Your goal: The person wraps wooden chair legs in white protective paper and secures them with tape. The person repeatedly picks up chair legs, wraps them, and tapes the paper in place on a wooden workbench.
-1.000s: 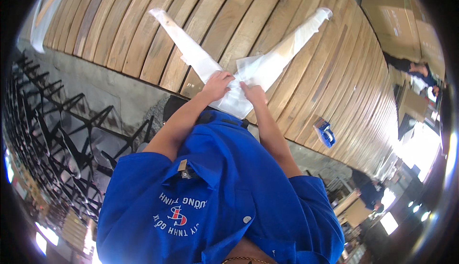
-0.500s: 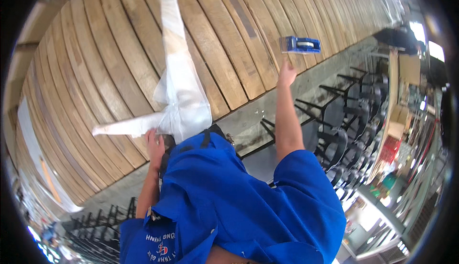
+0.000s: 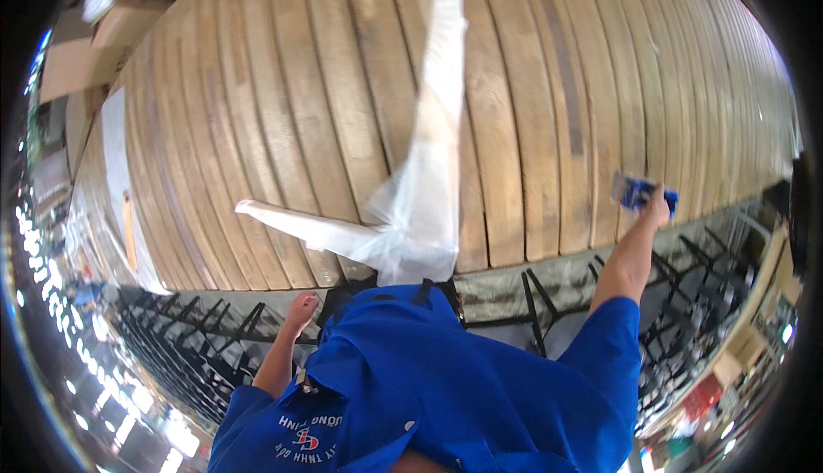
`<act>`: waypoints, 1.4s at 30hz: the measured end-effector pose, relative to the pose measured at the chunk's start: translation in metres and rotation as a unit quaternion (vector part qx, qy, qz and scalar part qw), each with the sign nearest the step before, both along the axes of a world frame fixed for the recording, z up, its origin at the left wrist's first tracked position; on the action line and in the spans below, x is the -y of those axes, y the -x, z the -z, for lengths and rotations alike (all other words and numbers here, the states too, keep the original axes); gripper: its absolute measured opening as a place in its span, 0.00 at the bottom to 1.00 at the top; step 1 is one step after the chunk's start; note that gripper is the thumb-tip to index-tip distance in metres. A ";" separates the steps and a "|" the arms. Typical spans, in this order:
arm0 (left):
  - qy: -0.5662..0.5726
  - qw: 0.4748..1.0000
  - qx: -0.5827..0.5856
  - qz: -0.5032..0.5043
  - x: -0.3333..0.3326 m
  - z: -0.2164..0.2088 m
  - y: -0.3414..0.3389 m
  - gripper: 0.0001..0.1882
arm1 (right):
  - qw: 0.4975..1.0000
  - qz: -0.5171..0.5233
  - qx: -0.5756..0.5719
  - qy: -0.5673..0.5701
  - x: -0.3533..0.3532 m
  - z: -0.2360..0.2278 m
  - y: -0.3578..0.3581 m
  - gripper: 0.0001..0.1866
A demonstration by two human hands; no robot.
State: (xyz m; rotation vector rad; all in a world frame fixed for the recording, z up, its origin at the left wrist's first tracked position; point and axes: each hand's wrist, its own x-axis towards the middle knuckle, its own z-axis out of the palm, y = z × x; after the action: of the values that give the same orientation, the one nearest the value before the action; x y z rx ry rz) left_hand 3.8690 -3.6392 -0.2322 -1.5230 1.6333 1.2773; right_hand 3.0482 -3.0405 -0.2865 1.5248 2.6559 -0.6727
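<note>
My right hand (image 3: 657, 207) is closed round a blue tape dispenser (image 3: 635, 194) at the right of the slatted wooden surface. Near the front edge, left of my body, my left hand (image 3: 302, 308) hangs with its fingers curled and nothing visible in them. An angled piece wrapped in thin white sheeting (image 3: 426, 190) lies on the slats in front of me. One long arm of it runs away from me and a shorter one points left. The wrapping hides what is inside, and both hands are apart from it.
Wooden slats (image 3: 334, 87) lie side by side across the work surface. A white strip (image 3: 120, 160) and a thin orange-brown stick (image 3: 129, 231) lie at its left end. Cardboard boxes (image 3: 77, 68) stand at the far left. Black metal-legged frames (image 3: 214, 323) stand below the front edge.
My right hand has reached the tape dispenser and closed round it. My left hand has come away from the wrapped piece, toward me. The view has swung round to the right.
</note>
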 end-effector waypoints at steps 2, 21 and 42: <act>0.007 1.000 0.023 -0.016 -0.002 0.005 0.018 0.21 | 0.996 -0.086 0.024 -0.008 0.039 -0.012 -0.011 0.46; 0.107 0.947 -0.136 -0.272 -0.080 0.055 -0.164 0.24 | 0.713 -0.700 -0.019 -0.003 0.403 -0.199 -0.413 0.49; 0.455 0.184 -0.870 0.037 0.087 -0.489 -0.425 0.20 | 0.352 -0.936 0.025 -0.018 0.807 -0.106 -0.918 0.42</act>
State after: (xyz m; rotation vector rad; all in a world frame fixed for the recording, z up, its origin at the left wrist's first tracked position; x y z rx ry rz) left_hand 4.2939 -3.7257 0.2568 -0.4535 -1.3143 -0.6505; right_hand 3.9658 -3.8471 -0.1803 -1.7091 2.1000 -0.1251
